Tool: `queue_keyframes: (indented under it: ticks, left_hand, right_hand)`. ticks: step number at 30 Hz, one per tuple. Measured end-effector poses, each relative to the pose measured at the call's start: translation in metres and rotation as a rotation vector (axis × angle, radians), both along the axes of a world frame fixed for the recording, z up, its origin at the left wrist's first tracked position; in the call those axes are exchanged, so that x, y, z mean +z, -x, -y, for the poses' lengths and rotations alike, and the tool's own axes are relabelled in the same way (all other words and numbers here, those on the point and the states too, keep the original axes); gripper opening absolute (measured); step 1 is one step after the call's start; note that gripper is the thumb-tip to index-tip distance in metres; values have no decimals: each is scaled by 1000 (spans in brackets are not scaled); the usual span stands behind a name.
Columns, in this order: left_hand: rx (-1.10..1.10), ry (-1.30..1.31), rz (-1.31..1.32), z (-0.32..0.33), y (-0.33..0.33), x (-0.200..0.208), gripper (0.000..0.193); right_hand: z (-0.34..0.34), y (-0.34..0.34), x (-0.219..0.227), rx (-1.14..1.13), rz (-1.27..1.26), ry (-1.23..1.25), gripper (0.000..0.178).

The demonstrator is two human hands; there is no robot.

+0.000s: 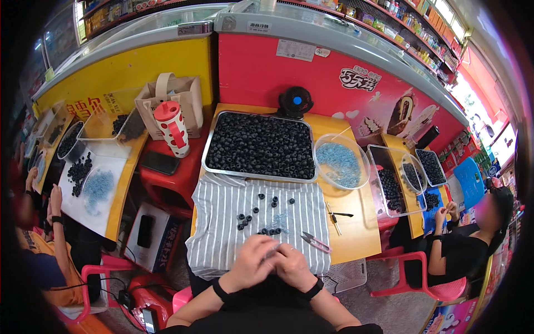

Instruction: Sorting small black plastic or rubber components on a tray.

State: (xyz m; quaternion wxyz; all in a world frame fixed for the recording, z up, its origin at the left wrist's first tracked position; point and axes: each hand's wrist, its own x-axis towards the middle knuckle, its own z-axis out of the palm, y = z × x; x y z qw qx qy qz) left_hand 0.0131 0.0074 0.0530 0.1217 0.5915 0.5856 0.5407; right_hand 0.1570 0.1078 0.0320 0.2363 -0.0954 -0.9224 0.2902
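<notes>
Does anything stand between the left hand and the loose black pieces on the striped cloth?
Nothing visible does. The nearest black pieces lie on the striped cloth just beyond the left hand; the pink-handled snips lie off to the right.

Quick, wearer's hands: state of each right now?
Left hand: fingers curled over the grey-and-white striped cloth; whether it holds anything can't be told.
Right hand: fingers curled, close against the left; contents can't be told.

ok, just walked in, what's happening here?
The wearer's left hand and right hand meet over the near part of the striped cloth; anything between the fingertips is hidden. Loose black pieces lie just beyond, pink-handled snips to the right. Farther back: a metal tray full of more, and a bowl of pale blue pieces.
</notes>
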Motion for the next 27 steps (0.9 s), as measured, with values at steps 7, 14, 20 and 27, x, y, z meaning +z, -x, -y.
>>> queue_keyframes:
  ticks: [7,14,20,27]
  left_hand:
    - [-228,31,-232,-13,-33,3,38]
    - [-183,-24,-145,-14,-39,-13,28]
    - [-168,-52,-129,-13,-34,-17,26]
    - [-172,8,-78,-20,-27,-2,33]
  right_hand:
    - [-1,-11,-42,122,-111,273,29]
    - [7,-11,-63,165,-253,707,34]
    - [17,-2,-78,209,-470,1053,39]
    - [0,-13,-64,92,70,269,25]
